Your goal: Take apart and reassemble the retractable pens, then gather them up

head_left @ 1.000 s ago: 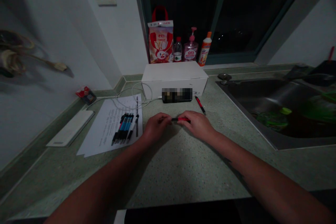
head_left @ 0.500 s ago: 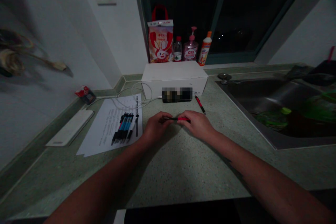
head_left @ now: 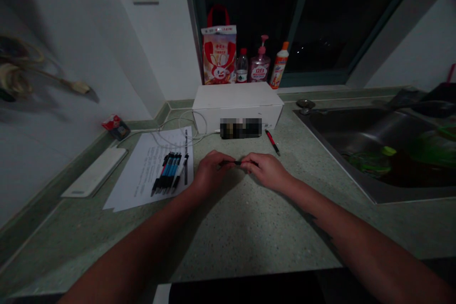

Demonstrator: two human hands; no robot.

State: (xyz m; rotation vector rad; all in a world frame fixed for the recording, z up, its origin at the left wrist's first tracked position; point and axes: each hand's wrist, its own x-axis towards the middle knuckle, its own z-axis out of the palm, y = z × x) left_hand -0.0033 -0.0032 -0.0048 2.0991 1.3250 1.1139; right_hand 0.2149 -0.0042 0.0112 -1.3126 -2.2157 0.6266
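Note:
Above the counter, my left hand (head_left: pixel 213 170) and my right hand (head_left: pixel 266 168) meet over a dark pen (head_left: pixel 237 163). Each pinches one end, and the fingers hide most of it. Beyond my right hand, a red and black pen (head_left: pixel 272 142) lies on the counter. To the left of my left hand, several pens (head_left: pixel 170 173), mostly blue and black with a white one at the side, lie in a row on printed paper sheets (head_left: pixel 137 171).
A phone (head_left: pixel 241 129) leans on a white box (head_left: pixel 237 97), with a white cable (head_left: pixel 160 140) running left from it. At left lies a flat white slab (head_left: pixel 94 173) near a small red packet (head_left: pixel 116 127). The steel sink (head_left: pixel 342 161) is on the right; bottles (head_left: pixel 260 66) stand behind the box.
The fingers have shifted on the pen: its red part, visible earlier by my right hand, is now covered, and a dark part shows between the hands. The other pens have stayed put.

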